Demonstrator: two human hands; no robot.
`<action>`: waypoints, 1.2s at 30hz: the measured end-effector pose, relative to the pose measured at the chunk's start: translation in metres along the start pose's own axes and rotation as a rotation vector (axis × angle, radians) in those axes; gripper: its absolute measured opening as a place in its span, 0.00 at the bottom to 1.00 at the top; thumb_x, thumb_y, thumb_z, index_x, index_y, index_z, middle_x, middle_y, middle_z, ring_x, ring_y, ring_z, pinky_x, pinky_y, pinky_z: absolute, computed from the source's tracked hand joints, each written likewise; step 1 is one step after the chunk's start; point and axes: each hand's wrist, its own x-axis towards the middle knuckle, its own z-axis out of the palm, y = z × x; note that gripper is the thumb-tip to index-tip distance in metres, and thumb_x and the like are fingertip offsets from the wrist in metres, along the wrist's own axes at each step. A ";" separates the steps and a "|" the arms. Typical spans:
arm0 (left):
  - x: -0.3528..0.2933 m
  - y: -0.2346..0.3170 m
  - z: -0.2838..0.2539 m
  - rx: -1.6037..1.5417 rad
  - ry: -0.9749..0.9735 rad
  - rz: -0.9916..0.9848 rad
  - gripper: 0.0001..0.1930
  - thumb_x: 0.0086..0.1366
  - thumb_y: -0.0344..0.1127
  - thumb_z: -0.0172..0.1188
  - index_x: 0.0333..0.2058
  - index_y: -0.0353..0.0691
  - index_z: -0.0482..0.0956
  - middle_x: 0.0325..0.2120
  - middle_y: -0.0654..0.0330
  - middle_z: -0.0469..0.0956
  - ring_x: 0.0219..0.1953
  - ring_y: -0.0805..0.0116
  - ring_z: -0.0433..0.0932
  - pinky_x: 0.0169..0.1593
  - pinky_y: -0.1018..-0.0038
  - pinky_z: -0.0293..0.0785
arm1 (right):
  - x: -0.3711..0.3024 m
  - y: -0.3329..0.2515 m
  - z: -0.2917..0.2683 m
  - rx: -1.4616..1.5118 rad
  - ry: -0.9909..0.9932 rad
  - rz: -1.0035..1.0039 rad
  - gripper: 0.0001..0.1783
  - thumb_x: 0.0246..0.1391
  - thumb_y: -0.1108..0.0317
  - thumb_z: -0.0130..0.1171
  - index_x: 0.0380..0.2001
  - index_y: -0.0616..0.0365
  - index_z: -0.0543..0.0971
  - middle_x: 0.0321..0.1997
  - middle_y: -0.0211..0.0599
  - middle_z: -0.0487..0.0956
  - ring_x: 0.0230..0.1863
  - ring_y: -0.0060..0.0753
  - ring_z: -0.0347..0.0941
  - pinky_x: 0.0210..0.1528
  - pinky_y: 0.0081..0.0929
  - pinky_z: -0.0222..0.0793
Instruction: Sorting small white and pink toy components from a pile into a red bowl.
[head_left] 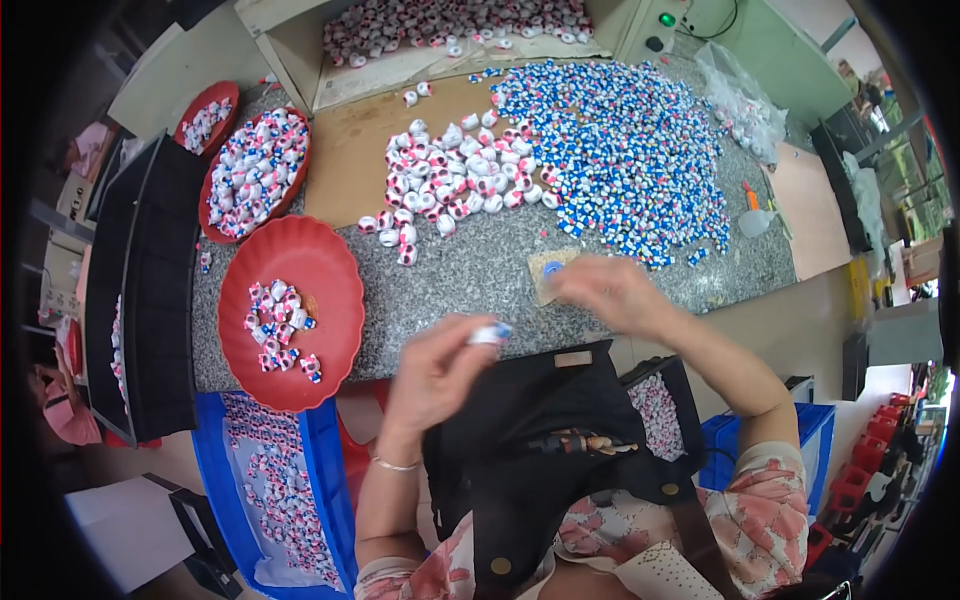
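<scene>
Left of the hands: the left hand (440, 368) pinches a white piece (488, 334) with a blue end, above the table's (400, 285) front edge.
Right of the hands: the right hand (618, 292) has its fingers bent at a tan pad (545, 292) and a round blue piece (553, 268); I cannot tell whether it grips that piece.
Near dish: red, scalloped (342, 300), a small cluster of pink, white and blue pieces inside, much of its bottom bare.
Middle dish: red (222, 235), heaped with similar pieces.
Far dish: red, smaller (222, 91), partly filled.
Blue crate: below the near dish (322, 460), pieces spread on a white liner.
Black bin: beside the apron (520, 400), holding small pink-and-white pieces.
Shelf: at the back (390, 87), packed with pink-and-white pieces.
Table piles: pink-and-white heads (455, 170) partly on cardboard (340, 170); small blue-and-white pieces (630, 150) touching them on the right.
Right end: clear bag (740, 105), orange tool (751, 195), whitish cup (757, 223).
In the way: the right forearm crosses in front of the table's edge.
</scene>
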 end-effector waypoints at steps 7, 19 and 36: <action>-0.008 0.018 -0.089 1.163 0.688 0.298 0.18 0.57 0.19 0.58 0.47 0.34 0.76 0.43 0.49 0.74 0.44 0.52 0.76 0.45 0.66 0.75 | 0.030 0.058 -0.036 -0.423 -0.056 -0.036 0.11 0.46 0.76 0.64 0.36 0.63 0.78 0.35 0.45 0.78 0.36 0.47 0.78 0.36 0.37 0.73; 0.073 -0.047 -0.021 1.184 0.377 0.037 0.12 0.57 0.29 0.62 0.39 0.37 0.73 0.30 0.53 0.75 0.34 0.51 0.79 0.34 0.60 0.76 | 0.025 0.046 -0.033 -0.595 0.057 -0.197 0.10 0.46 0.79 0.56 0.35 0.61 0.77 0.30 0.43 0.73 0.29 0.45 0.74 0.29 0.39 0.70; -0.014 -0.036 0.032 -0.515 0.094 -0.249 0.18 0.61 0.18 0.58 0.50 0.32 0.74 0.43 0.56 0.75 0.37 0.72 0.80 0.38 0.80 0.77 | -0.008 0.005 -0.029 -0.336 -0.090 -0.072 0.07 0.51 0.77 0.58 0.35 0.62 0.80 0.31 0.44 0.77 0.34 0.50 0.77 0.35 0.41 0.73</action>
